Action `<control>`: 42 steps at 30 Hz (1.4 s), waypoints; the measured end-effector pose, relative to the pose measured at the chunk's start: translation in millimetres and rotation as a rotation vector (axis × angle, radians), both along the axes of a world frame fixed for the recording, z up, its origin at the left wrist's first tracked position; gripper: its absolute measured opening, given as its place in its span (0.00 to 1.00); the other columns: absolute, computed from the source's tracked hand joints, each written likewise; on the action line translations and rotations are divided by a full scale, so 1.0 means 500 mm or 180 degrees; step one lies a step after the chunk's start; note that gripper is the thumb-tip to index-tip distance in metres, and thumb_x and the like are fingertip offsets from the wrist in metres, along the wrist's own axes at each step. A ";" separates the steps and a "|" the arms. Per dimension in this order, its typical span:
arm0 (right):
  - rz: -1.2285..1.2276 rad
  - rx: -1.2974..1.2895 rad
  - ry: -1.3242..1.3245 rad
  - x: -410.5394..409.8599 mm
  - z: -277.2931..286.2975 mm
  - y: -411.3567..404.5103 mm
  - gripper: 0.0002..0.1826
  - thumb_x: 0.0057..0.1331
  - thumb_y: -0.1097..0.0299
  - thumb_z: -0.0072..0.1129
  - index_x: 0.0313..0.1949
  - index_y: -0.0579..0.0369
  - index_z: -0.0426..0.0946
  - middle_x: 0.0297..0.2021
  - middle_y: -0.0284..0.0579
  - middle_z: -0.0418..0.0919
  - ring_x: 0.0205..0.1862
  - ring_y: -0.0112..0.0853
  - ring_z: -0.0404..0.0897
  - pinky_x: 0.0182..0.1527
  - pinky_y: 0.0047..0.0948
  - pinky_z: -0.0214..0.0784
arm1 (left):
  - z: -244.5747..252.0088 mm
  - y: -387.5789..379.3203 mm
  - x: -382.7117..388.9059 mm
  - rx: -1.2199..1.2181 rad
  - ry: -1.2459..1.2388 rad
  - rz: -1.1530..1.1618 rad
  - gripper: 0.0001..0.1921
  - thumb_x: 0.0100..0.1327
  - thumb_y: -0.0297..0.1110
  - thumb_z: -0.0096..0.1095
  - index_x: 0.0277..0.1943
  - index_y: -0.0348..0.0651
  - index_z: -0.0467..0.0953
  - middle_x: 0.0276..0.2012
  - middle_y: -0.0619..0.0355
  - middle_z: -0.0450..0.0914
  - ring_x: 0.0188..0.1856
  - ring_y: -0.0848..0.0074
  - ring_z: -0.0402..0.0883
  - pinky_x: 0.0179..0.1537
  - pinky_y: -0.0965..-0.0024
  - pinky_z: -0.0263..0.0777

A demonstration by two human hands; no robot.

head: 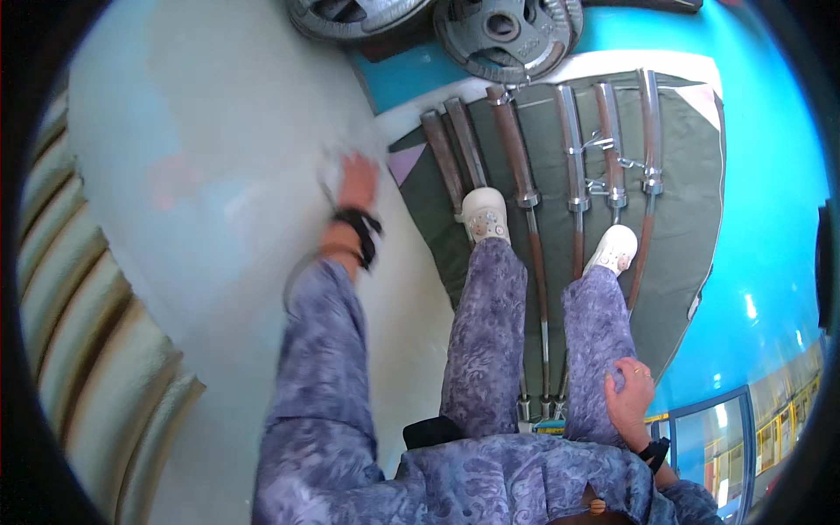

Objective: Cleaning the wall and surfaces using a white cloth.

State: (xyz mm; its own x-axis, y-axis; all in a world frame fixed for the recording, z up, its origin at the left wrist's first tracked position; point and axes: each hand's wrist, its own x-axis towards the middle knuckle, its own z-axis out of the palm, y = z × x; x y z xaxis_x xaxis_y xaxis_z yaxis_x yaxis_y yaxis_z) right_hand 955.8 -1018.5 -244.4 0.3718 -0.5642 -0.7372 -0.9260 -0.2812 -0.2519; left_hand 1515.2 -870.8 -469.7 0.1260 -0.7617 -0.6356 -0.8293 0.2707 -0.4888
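Observation:
My left hand [359, 180] is stretched out over the pale, smooth surface on the left. It is motion-blurred, and a greyish blur by its fingers cannot be made out. My right hand [632, 397] rests by my right knee, fingers apart and slightly curled, holding nothing. Several worn metal barbells lie side by side on a dark green cloth [682, 243]; one has a rusty sleeve [513, 141], another a chrome sleeve [650, 125]. Spring collars [596, 141] sit on some of the chrome sleeves. My feet, in white clogs [485, 213], are over the barbells.
Grey weight plates [505, 39] are stacked beyond the barbell ends. A glossy blue surface [768, 216] runs along the right. Ridged, cream-coloured shapes [111, 367] line the left edge. A framed glass panel [715, 433] shows at the lower right.

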 end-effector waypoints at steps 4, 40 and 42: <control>-0.0123 0.0108 -0.0185 0.025 -0.011 0.003 0.14 0.49 0.65 0.60 0.37 0.51 0.74 0.40 0.41 0.74 0.47 0.41 0.70 0.48 0.40 0.60 | 0.068 0.291 -0.297 0.1314 0.0874 0.0743 0.12 0.58 0.34 0.48 0.40 0.47 0.78 0.42 0.54 0.77 0.52 0.60 0.70 0.60 0.45 0.50; -0.0522 0.0005 0.0339 -0.007 -0.019 0.000 0.10 0.51 0.64 0.58 0.32 0.53 0.76 0.33 0.45 0.75 0.41 0.43 0.72 0.43 0.42 0.63 | 0.567 -0.437 0.316 -0.1542 -0.1140 0.1733 0.32 0.54 0.32 0.53 0.63 0.45 0.54 0.61 0.44 0.59 0.64 0.53 0.57 0.63 0.56 0.51; -0.0395 -0.0008 0.0254 0.009 -0.014 -0.005 0.09 0.51 0.65 0.58 0.32 0.53 0.75 0.33 0.45 0.75 0.41 0.43 0.72 0.43 0.42 0.63 | 0.517 -0.432 0.362 -0.1864 -0.0918 0.1851 0.35 0.52 0.33 0.57 0.63 0.45 0.53 0.61 0.45 0.60 0.64 0.54 0.56 0.64 0.53 0.47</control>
State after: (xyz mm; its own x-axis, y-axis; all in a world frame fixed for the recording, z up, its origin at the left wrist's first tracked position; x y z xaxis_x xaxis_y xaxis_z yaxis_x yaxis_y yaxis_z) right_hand 960.4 -1020.9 -251.7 0.2392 -0.6040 -0.7603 -0.9708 -0.1637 -0.1754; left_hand 1695.9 -1086.9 -211.5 0.6917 -0.7208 -0.0455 -0.5804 -0.5172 -0.6290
